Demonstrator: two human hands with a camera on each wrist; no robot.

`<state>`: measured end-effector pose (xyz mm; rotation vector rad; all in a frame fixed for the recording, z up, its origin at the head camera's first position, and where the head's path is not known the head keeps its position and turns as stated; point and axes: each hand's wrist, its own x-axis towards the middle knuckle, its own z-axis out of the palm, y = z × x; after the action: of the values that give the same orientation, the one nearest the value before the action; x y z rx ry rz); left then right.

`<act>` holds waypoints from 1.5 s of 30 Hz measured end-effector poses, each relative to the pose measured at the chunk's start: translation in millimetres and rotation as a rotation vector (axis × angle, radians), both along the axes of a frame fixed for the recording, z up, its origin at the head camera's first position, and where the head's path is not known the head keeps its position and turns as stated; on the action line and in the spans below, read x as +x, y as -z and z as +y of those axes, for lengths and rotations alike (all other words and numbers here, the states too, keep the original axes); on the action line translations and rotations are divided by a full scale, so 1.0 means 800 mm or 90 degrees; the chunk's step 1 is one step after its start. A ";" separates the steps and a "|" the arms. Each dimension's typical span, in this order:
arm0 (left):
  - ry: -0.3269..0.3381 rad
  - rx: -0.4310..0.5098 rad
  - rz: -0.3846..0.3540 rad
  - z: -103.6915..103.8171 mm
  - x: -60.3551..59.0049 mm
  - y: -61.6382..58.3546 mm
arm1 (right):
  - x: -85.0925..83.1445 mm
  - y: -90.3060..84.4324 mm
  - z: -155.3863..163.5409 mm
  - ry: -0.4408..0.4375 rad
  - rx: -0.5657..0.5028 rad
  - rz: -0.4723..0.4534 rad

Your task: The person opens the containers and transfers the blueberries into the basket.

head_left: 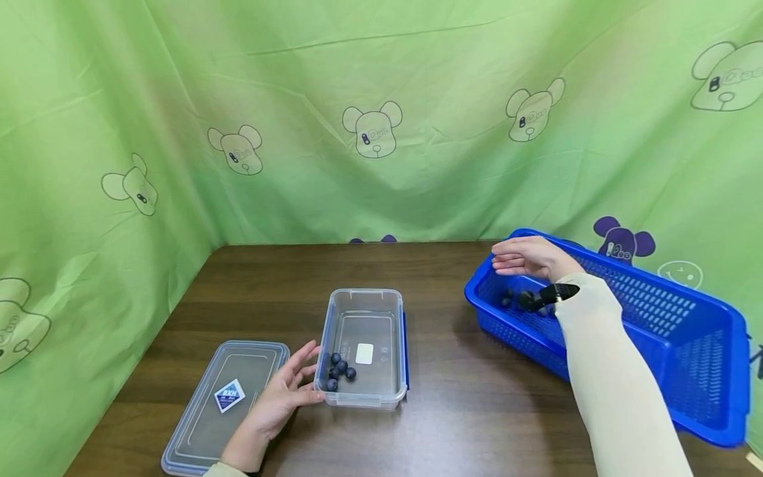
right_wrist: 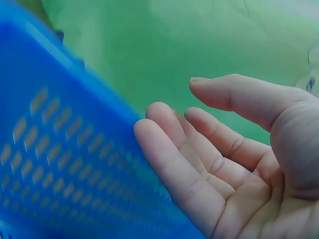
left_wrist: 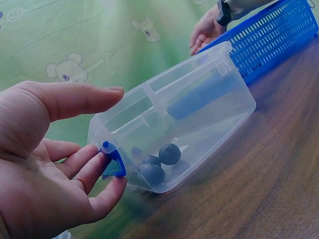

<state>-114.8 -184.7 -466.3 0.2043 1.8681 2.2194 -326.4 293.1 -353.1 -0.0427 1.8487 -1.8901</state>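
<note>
A clear lid lies flat on the brown table; green bear-print cloth hangs behind

The left hand lies low at the near left, palm turned inward, fingers relaxed and spread, thumb apart from them. The right arm, in a pale sleeve, reaches forward and right; the right hand hangs with straight, loosely joined fingers, holding nothing.

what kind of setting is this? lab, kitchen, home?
Likely a staged recording booth, not a kitchen: green bear-print cloth curtains off a brown wooden table that bears only a clear plastic box, its lid and a blue basket.
</note>
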 end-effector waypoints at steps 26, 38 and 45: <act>-0.001 -0.001 0.003 0.000 0.000 -0.001 | 0.030 -0.004 -0.209 -0.200 0.060 0.070; 0.002 0.000 0.002 -0.001 0.000 0.000 | 0.051 0.035 -0.291 -0.295 0.084 0.022; 0.003 -0.006 0.002 -0.001 0.001 -0.001 | 0.064 0.060 -0.329 -0.362 0.179 -0.014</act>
<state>-114.1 -185.1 -465.8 0.2100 1.8775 2.2076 -275.0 30.2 -401.0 -0.4056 1.8215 -1.2335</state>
